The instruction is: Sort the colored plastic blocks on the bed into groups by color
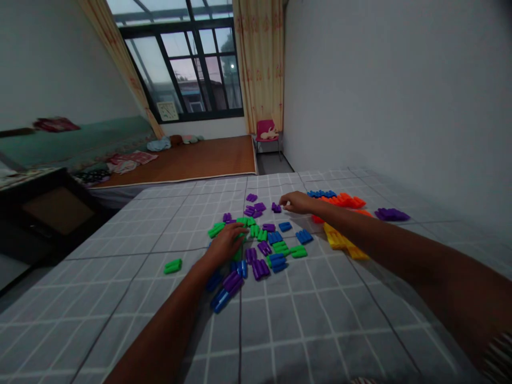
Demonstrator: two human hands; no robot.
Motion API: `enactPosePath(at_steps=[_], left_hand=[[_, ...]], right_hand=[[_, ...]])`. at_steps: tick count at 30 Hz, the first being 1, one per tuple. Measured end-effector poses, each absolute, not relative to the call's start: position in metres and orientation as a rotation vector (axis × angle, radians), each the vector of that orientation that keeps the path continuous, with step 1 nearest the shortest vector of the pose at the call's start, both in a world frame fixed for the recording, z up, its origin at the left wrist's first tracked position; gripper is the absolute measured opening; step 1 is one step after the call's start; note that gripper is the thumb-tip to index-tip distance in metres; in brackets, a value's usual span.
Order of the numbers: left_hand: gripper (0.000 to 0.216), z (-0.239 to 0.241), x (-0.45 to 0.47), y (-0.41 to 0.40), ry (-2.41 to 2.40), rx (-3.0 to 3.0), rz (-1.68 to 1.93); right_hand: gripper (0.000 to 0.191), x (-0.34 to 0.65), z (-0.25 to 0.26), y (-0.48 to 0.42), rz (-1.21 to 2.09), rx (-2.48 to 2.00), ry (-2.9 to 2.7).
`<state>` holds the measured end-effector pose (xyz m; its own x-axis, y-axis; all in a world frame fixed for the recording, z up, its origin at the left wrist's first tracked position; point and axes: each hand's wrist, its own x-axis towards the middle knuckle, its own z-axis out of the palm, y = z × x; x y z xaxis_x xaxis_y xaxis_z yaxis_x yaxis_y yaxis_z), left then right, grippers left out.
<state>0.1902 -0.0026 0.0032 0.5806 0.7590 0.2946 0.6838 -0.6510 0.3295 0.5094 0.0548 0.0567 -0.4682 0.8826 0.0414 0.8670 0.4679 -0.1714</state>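
Observation:
My left hand (pixel 227 242) rests palm down among the loose plastic building pieces, fingers apart above the green pieces (pixel 243 221) and partly hiding some of them. Farther out, my right hand (pixel 295 202) has its fingers curled together, the tips at the right end of a small purple piece (pixel 276 207). More purple pieces (pixel 261 269) lie between my arms, mixed with blue pieces (pixel 304 236) and green ones. Close to my left forearm is a longer purple-and-blue piece (pixel 227 292).
Beyond my right forearm, pieces lie grouped by colour: orange (pixel 348 200), yellow (pixel 342 242), blue (pixel 321 194) and purple (pixel 392 214). A lone green piece (pixel 173 266) lies at left on the checked cloth (pixel 304 330). A bed (pixel 200 160) and pink chair (pixel 266 129) stand behind.

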Motion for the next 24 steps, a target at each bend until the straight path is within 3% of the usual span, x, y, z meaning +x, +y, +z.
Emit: enactPosePath(at_steps=[4,7,12,17,20,24], left_hand=[[0.028,0.005,0.194,-0.002,1.238,2.61,0.633],[0.028,0.004,0.193,-0.003,1.21,2.598,0.635],[0.028,0.011,0.197,-0.004,1.205,2.432,0.852],[0.037,0.035,0.235,-0.003,0.996,1.841,0.977],[0.047,0.047,0.263,-0.003,0.881,1.488,0.962],[0.049,0.049,0.291,-0.008,0.855,1.323,0.965]], right_hand=[[0.048,0.487,0.039,0.08,0.189,-1.575,-2.564],[0.043,0.481,0.027,0.091,0.27,-1.576,-2.556],[0.039,0.49,0.026,0.083,0.832,-1.205,-2.193],[0.047,0.483,0.039,0.046,1.28,-0.769,-1.948],[0.049,0.482,0.045,0.027,1.227,-0.741,-1.968],[0.047,0.496,0.052,0.007,0.803,-0.873,-2.119]])
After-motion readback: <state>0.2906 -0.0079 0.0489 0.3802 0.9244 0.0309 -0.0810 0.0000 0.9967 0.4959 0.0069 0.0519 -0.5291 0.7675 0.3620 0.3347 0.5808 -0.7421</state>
